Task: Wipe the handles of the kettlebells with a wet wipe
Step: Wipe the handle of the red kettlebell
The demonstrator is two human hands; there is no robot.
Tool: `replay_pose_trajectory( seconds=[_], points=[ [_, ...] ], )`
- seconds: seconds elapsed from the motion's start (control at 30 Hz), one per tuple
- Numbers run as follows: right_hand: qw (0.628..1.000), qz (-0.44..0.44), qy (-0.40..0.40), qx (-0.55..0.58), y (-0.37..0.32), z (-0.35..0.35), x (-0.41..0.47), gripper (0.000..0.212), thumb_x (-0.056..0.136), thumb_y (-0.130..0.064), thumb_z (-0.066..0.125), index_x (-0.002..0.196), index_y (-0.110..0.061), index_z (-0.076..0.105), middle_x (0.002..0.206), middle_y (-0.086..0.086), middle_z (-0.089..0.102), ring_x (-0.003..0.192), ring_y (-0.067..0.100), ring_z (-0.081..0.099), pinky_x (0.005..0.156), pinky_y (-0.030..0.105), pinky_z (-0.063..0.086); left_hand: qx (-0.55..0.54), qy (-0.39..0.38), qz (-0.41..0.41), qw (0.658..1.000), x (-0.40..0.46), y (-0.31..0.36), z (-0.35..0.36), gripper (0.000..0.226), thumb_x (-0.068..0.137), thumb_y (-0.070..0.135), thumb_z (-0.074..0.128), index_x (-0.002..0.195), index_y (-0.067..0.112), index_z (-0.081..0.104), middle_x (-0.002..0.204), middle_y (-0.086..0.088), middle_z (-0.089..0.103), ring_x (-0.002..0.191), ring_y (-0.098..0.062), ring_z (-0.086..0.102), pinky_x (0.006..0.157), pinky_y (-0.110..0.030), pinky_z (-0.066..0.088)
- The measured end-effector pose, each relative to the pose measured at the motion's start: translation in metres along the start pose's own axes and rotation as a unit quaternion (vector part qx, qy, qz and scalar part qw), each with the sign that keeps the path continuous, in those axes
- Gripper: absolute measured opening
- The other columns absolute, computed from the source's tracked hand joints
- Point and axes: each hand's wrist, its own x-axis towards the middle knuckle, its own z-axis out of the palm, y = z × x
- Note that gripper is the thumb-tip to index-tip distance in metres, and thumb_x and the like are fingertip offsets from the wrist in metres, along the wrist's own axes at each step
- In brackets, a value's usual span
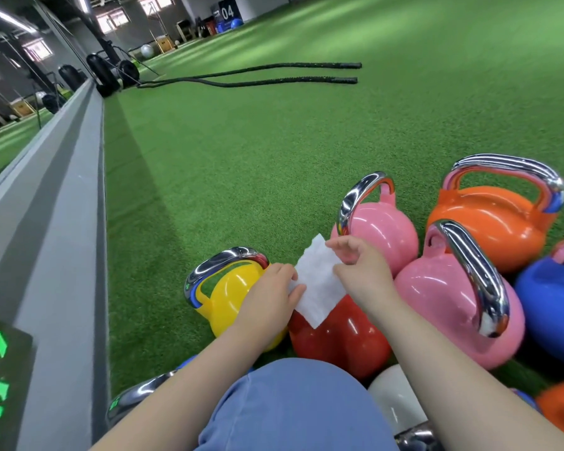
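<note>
Wet wipe (318, 284): stretched flat between both hands, above the red kettlebell (339, 343).
Left hand (271, 294): pinches its left edge.
Right hand (358, 271): pinches its right edge.

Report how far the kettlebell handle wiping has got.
Done: nothing shows as wiped. In hand: the left hand and right hand hold the wet wipe spread out over the red kettlebell, off any handle. Left: apparently all handles in view, such as the yellow kettlebell and pink kettlebell.

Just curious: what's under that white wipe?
A red kettlebell sits under the wet wipe, which both hands hold spread. Its handle is covered, so unseen.
</note>
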Motion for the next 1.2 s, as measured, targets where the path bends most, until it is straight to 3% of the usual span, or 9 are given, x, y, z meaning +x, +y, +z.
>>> replay_pose_trajectory(
  seconds=[0.13, 0.23, 0.4, 0.57, 0.77, 0.9, 1.0, 1.1, 1.2],
  points=[
    [0.987, 0.012, 0.004, -0.157, 0.003, -0.017, 0.005, 0.043, 0.076, 0.007, 0.045, 0.098, -0.023, 0.066, 0.098, 0.001, 0.062, 0.067, 0.008, 0.051, 0.054, 0.013, 0.035, 0.007, 0.031, 0.035, 0.999, 0.008, 0.01, -0.003, 0.022, 0.095, 0.013, 0.045, 0.111, 0.001, 0.054, 0.113, -0.013, 0.053, 0.109, -0.026, 0.047, 0.091, -0.024, 0.028],
    [0.972, -0.026, -0.022, -0.234, 0.004, -0.022, 0.005, 0.044, 0.076, 0.005, 0.045, 0.103, -0.019, 0.07, 0.107, 0.004, 0.067, 0.098, 0.021, 0.061, 0.08, 0.027, 0.048, -0.007, -0.019, 0.055, 0.998, 0.024, 0.027, 0.002, 0.033, 0.098, 0.015, 0.041, 0.126, -0.002, 0.046, 0.126, -0.017, 0.048, 0.121, -0.027, 0.041, 0.098, -0.023, 0.025],
    [0.935, -0.067, -0.061, -0.343, 0.007, -0.025, 0.005, 0.041, 0.078, -0.001, 0.049, 0.104, -0.024, 0.069, 0.1, 0.008, 0.067, 0.102, 0.029, 0.056, 0.085, 0.035, 0.046, 0.116, -0.172, 0.041, 0.977, 0.051, 0.049, 0.014, 0.044, 0.094, 0.041, 0.045, 0.116, 0.003, 0.048, 0.111, -0.016, 0.058, 0.104, -0.033, 0.055, 0.074, -0.035, 0.037],
    [0.92, -0.073, -0.058, -0.38, 0.006, -0.027, 0.006, 0.038, 0.079, -0.004, 0.047, 0.103, -0.024, 0.069, 0.099, 0.013, 0.067, 0.101, 0.032, 0.057, 0.085, 0.036, 0.047, 0.191, -0.072, 0.096, 0.974, 0.044, 0.043, 0.027, 0.049, 0.091, 0.05, 0.046, 0.118, 0.009, 0.043, 0.109, -0.007, 0.058, 0.099, -0.03, 0.06, 0.068, -0.037, 0.041],
    [0.932, -0.08, -0.081, -0.345, 0.006, -0.02, 0.0, 0.039, 0.078, 0.003, 0.044, 0.099, -0.018, 0.07, 0.11, 0.006, 0.066, 0.106, 0.027, 0.058, 0.091, 0.037, 0.046, 0.098, 0.013, 0.066, 0.993, 0.023, 0.015, 0.038, 0.049, 0.088, 0.047, 0.053, 0.121, 0.011, 0.05, 0.111, -0.008, 0.057, 0.101, -0.03, 0.056, 0.072, -0.039, 0.039],
    [0.926, 0.01, -0.152, -0.345, 0.009, -0.012, -0.007, 0.034, 0.082, 0.0, 0.045, 0.082, -0.029, 0.065, 0.102, 0.002, 0.068, 0.097, 0.022, 0.062, 0.086, 0.028, 0.047, -0.064, 0.049, -0.019, 0.997, 0.011, 0.001, 0.042, 0.04, 0.082, 0.032, 0.066, 0.113, 0.01, 0.055, 0.107, -0.008, 0.061, 0.1, -0.027, 0.056, 0.076, -0.03, 0.036],
    [0.917, 0.09, -0.21, -0.326, 0.014, -0.004, -0.007, 0.034, 0.085, 0.002, 0.043, 0.095, -0.021, 0.067, 0.108, 0.006, 0.067, 0.1, 0.024, 0.061, 0.091, 0.03, 0.047, -0.139, 0.06, -0.087, 0.985, 0.002, -0.005, 0.046, 0.035, 0.08, 0.022, 0.07, 0.108, 0.009, 0.055, 0.101, -0.01, 0.063, 0.093, -0.028, 0.057, 0.069, -0.028, 0.033],
    [0.949, 0.207, -0.205, -0.118, 0.013, 0.001, -0.016, 0.034, 0.091, 0.005, 0.035, 0.113, -0.003, 0.06, 0.105, 0.01, 0.062, 0.088, 0.021, 0.06, 0.07, 0.022, 0.046, -0.149, 0.069, -0.114, 0.98, 0.001, -0.003, 0.048, 0.03, 0.081, 0.016, 0.066, 0.107, 0.009, 0.054, 0.1, -0.011, 0.063, 0.093, -0.03, 0.058, 0.07, -0.031, 0.036],
    [0.933, 0.302, -0.178, 0.084, 0.012, 0.007, -0.022, 0.039, 0.094, 0.006, 0.028, 0.126, 0.002, 0.049, 0.122, 0.018, 0.056, 0.114, 0.029, 0.056, 0.087, 0.029, 0.044, -0.07, 0.06, -0.105, 0.99, 0.004, 0.003, 0.045, 0.026, 0.083, 0.017, 0.062, 0.107, 0.013, 0.051, 0.103, -0.007, 0.061, 0.096, -0.029, 0.056, 0.073, -0.034, 0.037]
  ],
)
